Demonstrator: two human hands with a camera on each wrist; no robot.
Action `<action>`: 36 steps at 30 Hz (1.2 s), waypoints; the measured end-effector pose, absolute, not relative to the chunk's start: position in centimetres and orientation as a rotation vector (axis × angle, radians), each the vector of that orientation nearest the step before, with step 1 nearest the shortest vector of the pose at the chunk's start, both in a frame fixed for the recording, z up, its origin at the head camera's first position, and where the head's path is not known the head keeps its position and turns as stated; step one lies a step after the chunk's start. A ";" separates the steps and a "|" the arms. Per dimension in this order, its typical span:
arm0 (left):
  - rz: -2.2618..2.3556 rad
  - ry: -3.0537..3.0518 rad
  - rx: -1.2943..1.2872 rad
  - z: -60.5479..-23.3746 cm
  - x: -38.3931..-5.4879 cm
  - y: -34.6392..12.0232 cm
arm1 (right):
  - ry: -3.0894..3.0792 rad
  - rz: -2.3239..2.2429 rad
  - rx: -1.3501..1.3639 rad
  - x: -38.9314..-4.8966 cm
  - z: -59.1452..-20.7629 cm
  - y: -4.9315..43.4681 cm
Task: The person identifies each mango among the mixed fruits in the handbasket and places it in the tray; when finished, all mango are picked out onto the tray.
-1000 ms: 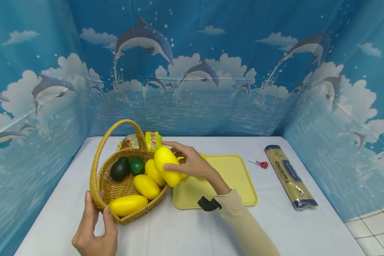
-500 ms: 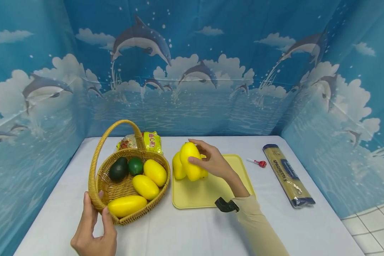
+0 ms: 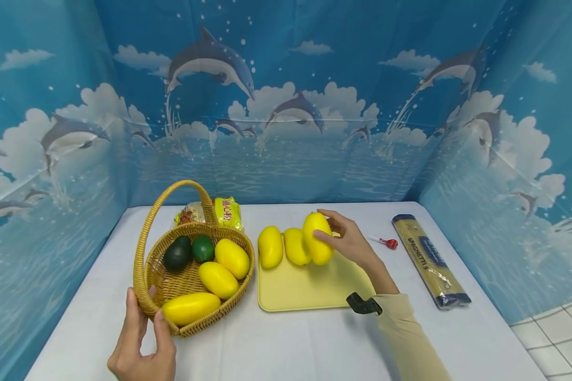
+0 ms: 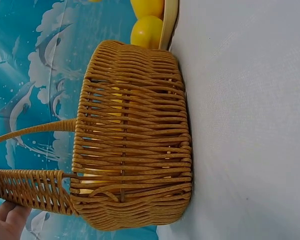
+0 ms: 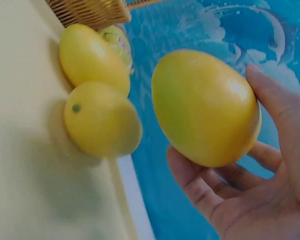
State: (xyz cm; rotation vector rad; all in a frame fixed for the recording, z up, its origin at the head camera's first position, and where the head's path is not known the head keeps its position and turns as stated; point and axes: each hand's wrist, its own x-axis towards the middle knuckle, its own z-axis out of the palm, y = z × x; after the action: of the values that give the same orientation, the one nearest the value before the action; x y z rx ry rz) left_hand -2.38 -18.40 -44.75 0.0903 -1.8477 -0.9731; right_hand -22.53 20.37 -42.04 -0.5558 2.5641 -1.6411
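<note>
Right hand (image 3: 347,241) has a mango (image 3: 317,238) pinched above the tray (image 3: 310,291), toward its twelve o'clock; long axis runs nearly twelve to six, stem end unclear. Two more mangoes (image 3: 270,247) at its nine. Left hand (image 3: 145,344) grips the basket handle (image 4: 35,191) at the basket's eight.

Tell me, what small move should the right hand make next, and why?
Probably lower the held yellow fruit onto the bare part of the tray, to the right of the two yellow fruits there. The right hand holds it raised over the tray, and those two lie side by side toward its left, leaving room.
</note>
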 end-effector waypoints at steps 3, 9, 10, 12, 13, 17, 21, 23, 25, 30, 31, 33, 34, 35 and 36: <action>-0.973 -1.853 0.091 -44.8 -2.4 -18.4 | 2.616 -1.625 -0.480 -22.7 -42.8 21.1; -0.965 -1.862 0.109 -44.8 -2.4 -18.4 | 2.722 -1.536 -0.309 -23.0 -44.0 21.8; -0.966 -1.860 0.108 -44.8 -2.4 -18.4 | 2.731 -1.522 -0.285 -23.1 -44.1 21.9; -0.964 -1.860 0.111 -44.8 -2.4 -18.3 | 2.749 -1.487 -0.247 -23.3 -44.6 22.0; -0.964 -1.859 0.109 -44.8 -2.4 -18.3 | 2.753 -1.473 -0.226 -23.4 -44.8 22.1; -0.972 -1.843 0.093 -44.8 -2.5 -18.4 | 2.747 -1.424 -0.156 -23.8 -45.8 22.2; -0.976 -1.829 0.064 -44.8 -2.4 -18.5 | 2.732 -1.389 -0.120 -24.3 -46.7 22.3; -0.975 -1.826 0.049 -44.8 -2.4 -18.5 | 2.728 -1.379 -0.113 -24.6 -47.0 22.2; -0.978 -1.822 0.039 -44.9 -2.4 -18.6 | 2.724 -1.369 -0.108 -24.7 -47.1 22.0; -0.978 -1.831 0.054 -44.7 -2.4 -18.6 | 2.744 -1.326 -0.081 -25.1 -47.1 21.4; -0.975 -1.837 0.062 -44.7 -2.4 -18.6 | 2.752 -1.315 -0.077 -25.2 -47.1 21.3; -0.973 -1.844 0.071 -44.6 -2.4 -18.5 | 2.773 -1.290 -0.070 -25.3 -47.1 21.2; -0.973 -1.846 0.074 -44.6 -2.4 -18.4 | 2.782 -1.278 -0.068 -25.3 -47.1 21.1; -0.971 -1.849 0.077 -44.5 -2.4 -18.4 | 2.792 -1.268 -0.063 -25.3 -47.1 21.1; -0.970 -1.847 0.075 -44.5 -2.3 -18.3 | 2.800 -1.257 -0.060 -25.4 -47.1 21.0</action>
State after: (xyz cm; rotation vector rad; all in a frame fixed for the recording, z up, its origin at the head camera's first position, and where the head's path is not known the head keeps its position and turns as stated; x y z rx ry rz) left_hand -2.35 -18.32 -44.52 0.0755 -1.8473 -0.9704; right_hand -25.39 21.04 -47.09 -0.0599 2.8005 -1.2566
